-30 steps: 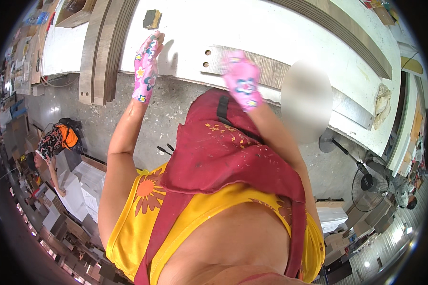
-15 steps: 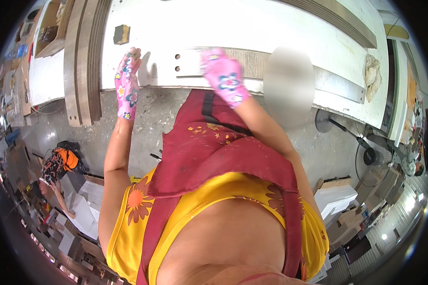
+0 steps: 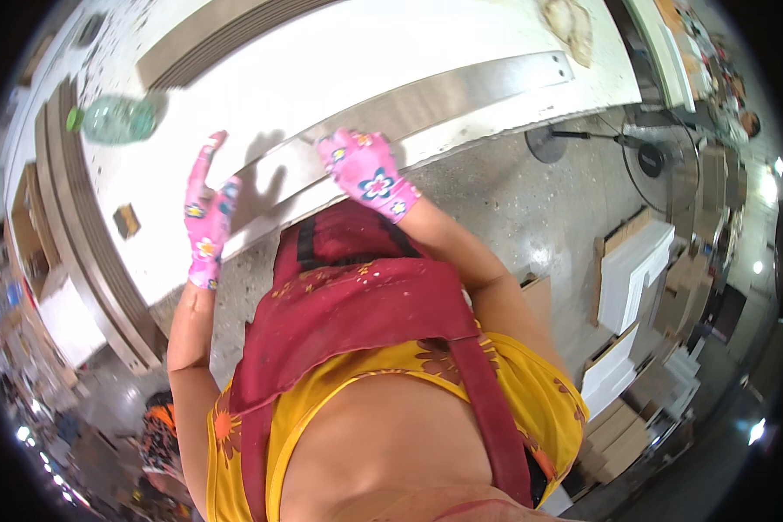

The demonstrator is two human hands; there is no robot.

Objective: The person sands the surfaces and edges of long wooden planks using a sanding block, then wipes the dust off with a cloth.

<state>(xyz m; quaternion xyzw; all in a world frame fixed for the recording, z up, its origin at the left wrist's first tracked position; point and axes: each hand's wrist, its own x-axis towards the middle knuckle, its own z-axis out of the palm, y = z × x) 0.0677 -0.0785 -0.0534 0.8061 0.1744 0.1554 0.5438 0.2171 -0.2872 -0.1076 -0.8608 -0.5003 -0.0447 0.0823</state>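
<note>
A long, flat, grey-brown strip [image 3: 461, 92] with a brushed look lies along the near edge of the white table [image 3: 322, 74]. Small holes show at its right end. My right hand [image 3: 365, 172], in a pink flowered glove, is closed low over the strip, left of its middle. Whatever its curled fingers may hold is hidden. Beside the strip's left end, my left hand [image 3: 206, 217], gloved alike, is open and holds nothing. Its thumb and fingers are spread, and shadows fall on the strip near it. A small dark-and-tan block [image 3: 126, 221] lies left of that hand.
A green plastic bottle [image 3: 117, 119] lies on its side at the left. Stacked strips stand along the left edge [image 3: 83, 222] and at the back [image 3: 226, 39]. A crumpled pale cloth [image 3: 570, 30] lies far right. A fan [image 3: 648, 158] stands beyond the table; a person [image 3: 161, 435] is lower left.
The whole view has turned, so the strip now slants up to the right and the bottle shows. My left hand's fingers have spread apart. My right hand stays closed over the strip.
</note>
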